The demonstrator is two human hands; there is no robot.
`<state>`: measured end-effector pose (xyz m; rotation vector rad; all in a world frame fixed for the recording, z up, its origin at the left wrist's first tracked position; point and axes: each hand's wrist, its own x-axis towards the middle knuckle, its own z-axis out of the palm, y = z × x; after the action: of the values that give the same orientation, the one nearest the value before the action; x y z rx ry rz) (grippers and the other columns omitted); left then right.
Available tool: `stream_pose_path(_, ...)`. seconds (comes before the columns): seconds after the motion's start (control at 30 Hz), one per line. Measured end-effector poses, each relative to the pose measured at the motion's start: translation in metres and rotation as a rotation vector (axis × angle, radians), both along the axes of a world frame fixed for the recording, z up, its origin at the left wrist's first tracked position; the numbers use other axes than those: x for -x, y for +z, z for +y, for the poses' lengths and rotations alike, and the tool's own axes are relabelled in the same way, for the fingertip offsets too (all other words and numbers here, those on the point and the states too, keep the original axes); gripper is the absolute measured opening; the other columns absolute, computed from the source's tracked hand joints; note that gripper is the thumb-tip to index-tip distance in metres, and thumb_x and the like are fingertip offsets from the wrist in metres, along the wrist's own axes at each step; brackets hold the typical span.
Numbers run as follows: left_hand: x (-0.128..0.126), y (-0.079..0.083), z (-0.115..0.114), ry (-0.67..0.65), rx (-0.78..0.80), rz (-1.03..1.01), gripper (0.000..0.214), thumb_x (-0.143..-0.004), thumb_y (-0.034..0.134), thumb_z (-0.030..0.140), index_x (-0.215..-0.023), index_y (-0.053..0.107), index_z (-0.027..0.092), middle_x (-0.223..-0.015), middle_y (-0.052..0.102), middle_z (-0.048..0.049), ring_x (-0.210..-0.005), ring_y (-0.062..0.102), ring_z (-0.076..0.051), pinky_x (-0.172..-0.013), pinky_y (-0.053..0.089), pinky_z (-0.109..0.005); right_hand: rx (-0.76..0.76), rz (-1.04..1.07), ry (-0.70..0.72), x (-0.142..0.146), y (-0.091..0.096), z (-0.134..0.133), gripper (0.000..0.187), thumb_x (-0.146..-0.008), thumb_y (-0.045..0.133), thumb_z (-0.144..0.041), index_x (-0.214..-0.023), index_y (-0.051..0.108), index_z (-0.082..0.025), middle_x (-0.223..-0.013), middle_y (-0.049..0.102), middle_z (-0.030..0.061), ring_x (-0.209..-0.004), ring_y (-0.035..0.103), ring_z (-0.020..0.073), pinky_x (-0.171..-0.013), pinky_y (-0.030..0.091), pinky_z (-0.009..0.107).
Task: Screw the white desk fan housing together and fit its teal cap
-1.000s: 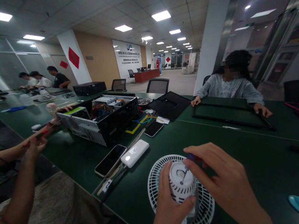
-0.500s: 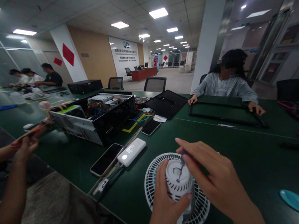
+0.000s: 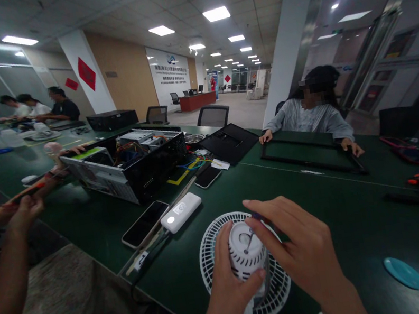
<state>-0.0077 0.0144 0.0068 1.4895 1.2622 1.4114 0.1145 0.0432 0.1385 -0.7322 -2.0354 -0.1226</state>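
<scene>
Housing of white vented plastic (image 3: 246, 253), wrapped firmly in your left hand (image 3: 233, 279), is held above the round white fan grille (image 3: 208, 264) on the dark green desk (image 3: 350, 256). It looks light and brittle: grip the body. Your right hand (image 3: 294, 242) pinches a blue-handled screwdriver (image 3: 257, 216).

Wall sign (image 3: 170, 72), far centre of frame: blue logo above lines of Chinese lettering, too small to read. White power bank (image 3: 181, 212), centre: small printed marks, illegible.
</scene>
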Motion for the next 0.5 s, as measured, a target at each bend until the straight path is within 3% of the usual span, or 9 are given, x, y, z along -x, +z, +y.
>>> stream_pose_path(0.1, -0.0011, -0.0012, 0.0003, 0.024, -0.017, -0.015, 0.08, -0.071, 0.069, 0.035, -0.138, 0.025, 0.029, -0.148, 0.024, -0.0067, -0.137, 0.02, -0.03, -0.113, 0.013, -0.052, -0.048, -0.006, -0.085, 0.0027, -0.0012, 0.0016, 0.01, -0.085, 0.052, -0.017, -0.086, 0.061, -0.014, -0.07, 0.064, 0.0046, -0.062, 0.057, 0.015, -0.059, 0.048, 0.029)
stream_pose_path(0.3, 0.0005, 0.0027, 0.0006, -0.003, -0.022, 0.011, 0.078, -0.072, 0.068, 0.035, -0.137, 0.026, 0.027, -0.147, 0.026, -0.0068, -0.136, 0.023, -0.03, -0.113, 0.016, -0.049, 0.093, 0.001, 0.02, -0.0034, 0.0003, -0.0028, 0.03, -0.084, 0.044, -0.013, -0.111, 0.057, -0.017, -0.094, 0.068, 0.0069, -0.084, 0.062, 0.0173, -0.07, 0.052, 0.032)
stream_pose_path(0.4, 0.0009, 0.0026, 0.0, 0.005, 0.001, 0.027, 0.079, -0.072, 0.068, 0.036, -0.138, 0.025, 0.028, -0.148, 0.025, -0.0072, -0.136, 0.023, -0.03, -0.112, 0.016, -0.051, 0.128, 0.005, 0.051, -0.0041, 0.0021, -0.0038, 0.027, -0.084, 0.047, -0.013, -0.107, 0.058, -0.02, -0.089, 0.069, 0.0038, -0.075, 0.063, 0.0153, -0.063, 0.052, 0.029)
stream_pose_path(0.5, 0.0002, 0.0001, -0.0005, 0.02, 0.027, 0.022, 0.08, -0.072, 0.068, 0.037, -0.138, 0.026, 0.027, -0.148, 0.024, -0.0077, -0.137, 0.021, -0.031, -0.112, 0.015, -0.052, 0.064, -0.003, 0.003, -0.001, 0.0014, -0.0011, 0.016, -0.085, 0.051, -0.017, -0.098, 0.059, -0.018, -0.08, 0.067, 0.0035, -0.067, 0.06, 0.0143, -0.058, 0.049, 0.027)
